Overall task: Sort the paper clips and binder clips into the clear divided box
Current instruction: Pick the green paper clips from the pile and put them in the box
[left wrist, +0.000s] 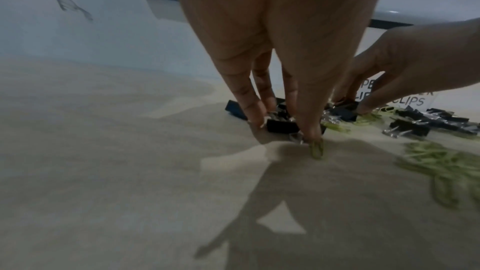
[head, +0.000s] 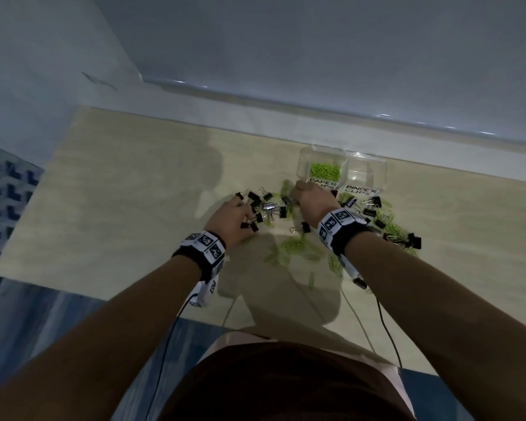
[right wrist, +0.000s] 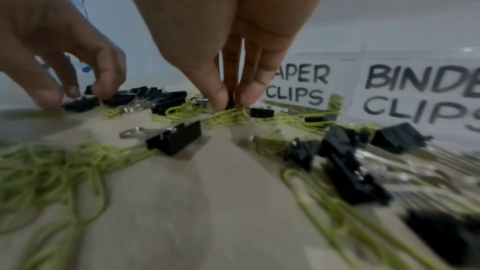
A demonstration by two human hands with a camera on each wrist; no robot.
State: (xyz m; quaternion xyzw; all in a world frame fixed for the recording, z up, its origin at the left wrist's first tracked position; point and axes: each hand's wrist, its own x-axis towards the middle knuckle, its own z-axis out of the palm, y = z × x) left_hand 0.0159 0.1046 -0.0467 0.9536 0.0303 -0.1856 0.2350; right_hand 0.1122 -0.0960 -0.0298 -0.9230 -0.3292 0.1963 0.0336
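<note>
Hands over pale wooden table (head: pixel 128 208) | left hand (head: pixel 230 221) fingertips pressing black metal binder clips (left wrist: pixel 281 126) | right hand (head: pixel 312 197) pinching green wire paper clips (right wrist: pixel 228 117) | clear plastic divided box (head: pixel 366 171) behind

Paper clips (head: pixel 298 249) and binder clips (head: pixel 271 206) lie mixed on the table (head: pixel 119 208) before the divided box (head: pixel 342 171), which holds more paper clips in its left compartment.

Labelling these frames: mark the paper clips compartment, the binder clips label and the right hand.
paper clips compartment (head: pixel 324 170), head view, green clips inside it.
binder clips label (head: pixel 360 189), head view, middle of the lettering.
right hand (head: pixel 315 200), head view, back of the hand.
</note>
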